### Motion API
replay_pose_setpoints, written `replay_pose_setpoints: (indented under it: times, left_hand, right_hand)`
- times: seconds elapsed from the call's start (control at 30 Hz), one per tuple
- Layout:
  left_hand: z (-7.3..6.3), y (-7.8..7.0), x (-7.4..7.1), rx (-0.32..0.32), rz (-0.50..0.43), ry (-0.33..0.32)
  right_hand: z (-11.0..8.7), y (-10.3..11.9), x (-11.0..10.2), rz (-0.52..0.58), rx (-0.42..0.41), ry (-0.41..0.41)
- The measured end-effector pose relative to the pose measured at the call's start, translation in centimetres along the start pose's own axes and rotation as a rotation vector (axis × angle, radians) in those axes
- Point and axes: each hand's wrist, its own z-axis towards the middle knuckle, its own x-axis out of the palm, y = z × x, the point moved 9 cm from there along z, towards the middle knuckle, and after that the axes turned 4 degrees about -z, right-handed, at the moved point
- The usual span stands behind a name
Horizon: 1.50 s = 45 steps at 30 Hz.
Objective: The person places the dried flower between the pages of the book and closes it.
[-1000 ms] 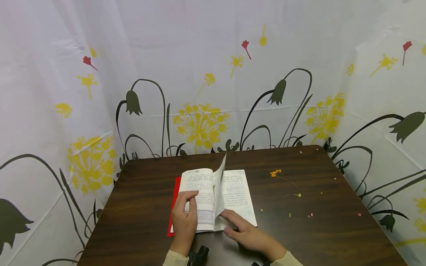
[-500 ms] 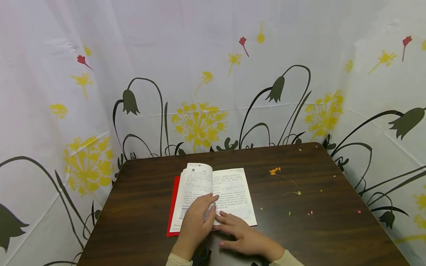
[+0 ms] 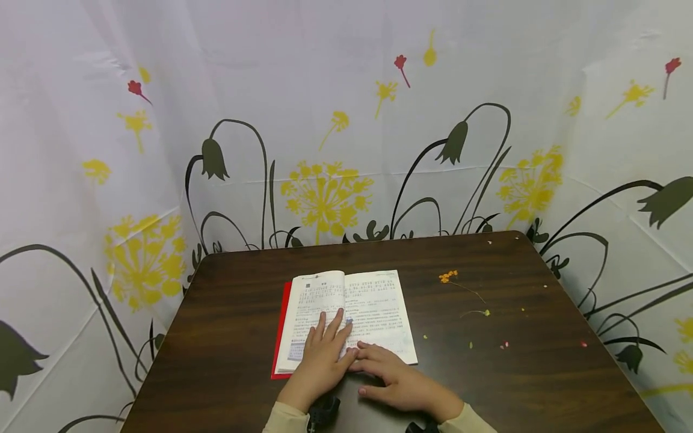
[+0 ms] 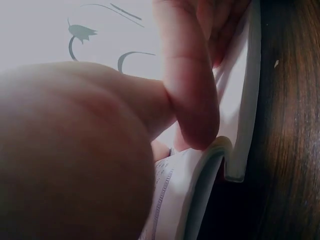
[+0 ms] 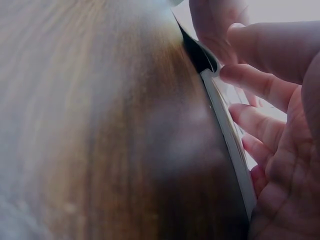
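Note:
An open book (image 3: 376, 307) with printed white pages lies on the dark wooden table, and a strip of red cover (image 3: 281, 331) shows along its left side. My left hand (image 3: 320, 364) rests spread on the lower left page, fingers pointing up toward the spine. In the left wrist view its thumb (image 4: 192, 100) sits by the fold at the book's lower edge. My right hand (image 3: 397, 382) lies at the lower edge of the right page, fingers extended. The right wrist view shows those fingertips (image 5: 240, 112) over the page edge. The two hands nearly meet at the spine.
Right of the book lie an orange flower sprig (image 3: 449, 278), a thin stem with a small yellow flower (image 3: 485, 313), and several tiny petals (image 3: 505, 345) scattered on the table (image 3: 541, 385). A flower-printed white curtain (image 3: 346, 72) hangs behind the table's far edge.
A raised page has gone over to the left and now lies flat. My left hand has moved right from the left margin and spread its fingers on the page. The right hand has barely shifted.

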Motion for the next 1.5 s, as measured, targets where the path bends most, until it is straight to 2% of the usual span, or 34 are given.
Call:
replay_pose_setpoints:
  times: [0.27,0.37,0.43,0.5,0.57,0.63,0.7,0.83,0.9,0.97,1.1,1.23,1.33,1.5]
  left_hand:
    - [-0.1,-0.1,-0.1,0.000,-0.001,-0.002]
    - [-0.3,0.0,0.5,0.005,0.009,0.020]
    - [-0.4,0.1,0.8,0.004,0.017,0.034]
    - [-0.6,0.2,0.9,0.003,0.027,0.040]
    - [-0.6,0.3,0.9,-0.003,0.036,0.042]
    - [-0.5,0.4,0.8,-0.006,0.037,0.041]
    - [-0.5,0.6,0.9,-0.008,0.037,0.039]
    - [-0.4,0.5,1.1,-0.003,0.039,0.046]
    - [-0.4,0.4,1.2,0.001,0.034,0.054]
    - [-0.2,0.3,1.1,0.005,0.032,0.054]
    - [0.1,0.2,0.8,0.008,0.034,0.045]
    - [0.2,0.3,0.7,0.002,0.035,0.044]
    - [0.2,0.4,0.8,0.000,0.025,0.040]
    - [0.2,0.6,1.1,-0.003,0.018,0.049]
  right_hand:
    - [-0.2,-0.3,0.1,0.010,0.010,0.016]
    - [-0.5,-0.3,-0.5,0.073,0.030,0.012]
    - [-0.5,0.0,-1.8,0.136,0.041,-0.014]
    - [-0.1,0.2,-4.1,0.182,0.067,-0.055]
    - [0.3,0.5,-7.3,0.176,0.093,-0.112]
    - [0.5,0.7,-11.0,0.095,0.136,-0.186]
    - [0.2,1.0,-15.1,-0.031,0.161,-0.276]
    - [-2.2,0.9,-22.3,-0.242,0.278,-0.477]
    - [-3.8,-0.4,-24.6,-0.283,0.386,-0.542]
    - [-5.2,-2.3,-26.0,-0.284,0.506,-0.566]
    - [-7.4,-7.5,-26.8,-0.277,0.760,-0.539]
    - [-9.1,-12.6,-25.4,-0.185,0.944,-0.489]
    - [-10.4,-15.3,-24.4,-0.152,1.018,-0.475]
    - [-12.0,-18.0,-23.1,-0.205,1.091,-0.447]
